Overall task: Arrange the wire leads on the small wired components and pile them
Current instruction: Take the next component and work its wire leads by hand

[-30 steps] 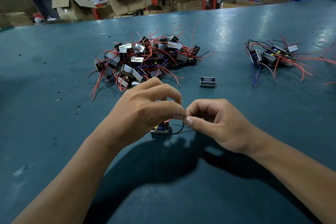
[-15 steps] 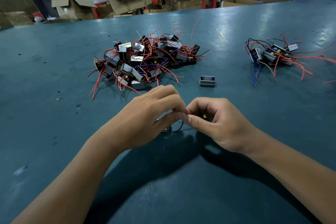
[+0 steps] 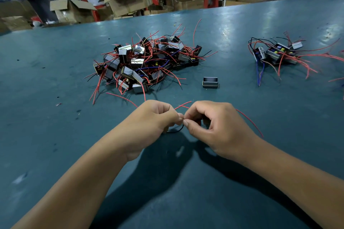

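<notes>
Since a second ago both hands have lifted slightly and red leads now splay out past them, the component itself hidden beneath. On the far left of the teal tabletop [image 3: 46,135] sits the big pile [image 3: 147,65] of wired components. Nearer, the left hand [image 3: 149,122] and right hand [image 3: 216,126] meet fingertip to fingertip — fingers curled, pinching red leads [image 3: 183,105] above a black wire loop [image 3: 176,130]. A lone metal frame [image 3: 210,82] lies beyond; far right, the small pile [image 3: 275,54]
</notes>
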Demonstrator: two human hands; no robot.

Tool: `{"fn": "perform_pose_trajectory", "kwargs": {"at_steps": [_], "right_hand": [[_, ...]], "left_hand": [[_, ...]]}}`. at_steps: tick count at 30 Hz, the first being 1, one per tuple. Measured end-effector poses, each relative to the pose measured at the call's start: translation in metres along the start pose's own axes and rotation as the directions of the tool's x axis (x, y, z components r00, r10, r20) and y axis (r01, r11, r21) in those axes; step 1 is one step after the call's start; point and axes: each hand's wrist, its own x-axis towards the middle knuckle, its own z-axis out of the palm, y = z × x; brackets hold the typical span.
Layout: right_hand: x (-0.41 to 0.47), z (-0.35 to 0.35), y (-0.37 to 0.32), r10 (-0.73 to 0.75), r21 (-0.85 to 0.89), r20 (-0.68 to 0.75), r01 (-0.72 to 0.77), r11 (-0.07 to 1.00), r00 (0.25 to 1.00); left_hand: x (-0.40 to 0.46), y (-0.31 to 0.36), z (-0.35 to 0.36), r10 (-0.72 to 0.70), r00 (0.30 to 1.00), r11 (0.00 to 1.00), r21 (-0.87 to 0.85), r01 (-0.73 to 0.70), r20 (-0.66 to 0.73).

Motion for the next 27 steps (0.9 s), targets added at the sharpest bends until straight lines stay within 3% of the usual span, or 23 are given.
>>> {"fn": "perform_pose_trajectory", "kwargs": {"at_steps": [5, 8, 11, 14, 21, 27], "right_hand": [[0.0, 0.0, -0.003, -0.018, -0.035, -0.003, 0.018, 0.999, 1.0], [0.0, -0.004, -0.002, 0.001, -0.02, -0.004, -0.001, 1.0, 1.0], [0.0, -0.007, 0.0, 0.025, 0.027, 0.002, -0.025, 0.999, 1.0], [0.0, -0.009, 0.001, 0.035, 0.07, 0.022, -0.036, 0.997, 0.999], [0.0, -0.008, -0.002, 0.013, 0.122, 0.053, -0.02, 0.992, 0.999], [0.0, -0.009, -0.001, -0.009, 0.114, 0.062, 0.002, 0.993, 0.998]], "left_hand": [[0.0, 0.001, 0.003, -0.038, 0.999, 0.999, 0.016, 0.038, 0.003], [0.001, 0.002, -0.01, 0.121, 0.992, 0.991, 0.059, -0.119, -0.034], [0.001, 0.003, -0.027, 0.424, 0.904, 0.851, 0.317, -0.418, 0.052], [0.003, -0.001, -0.03, 0.553, 0.818, 0.684, 0.475, -0.554, 0.158], [0.009, -0.005, -0.026, 0.707, 0.684, 0.507, 0.547, -0.666, 0.178], [0.009, -0.004, -0.025, 0.727, 0.653, 0.434, 0.597, -0.675, 0.21]]}}
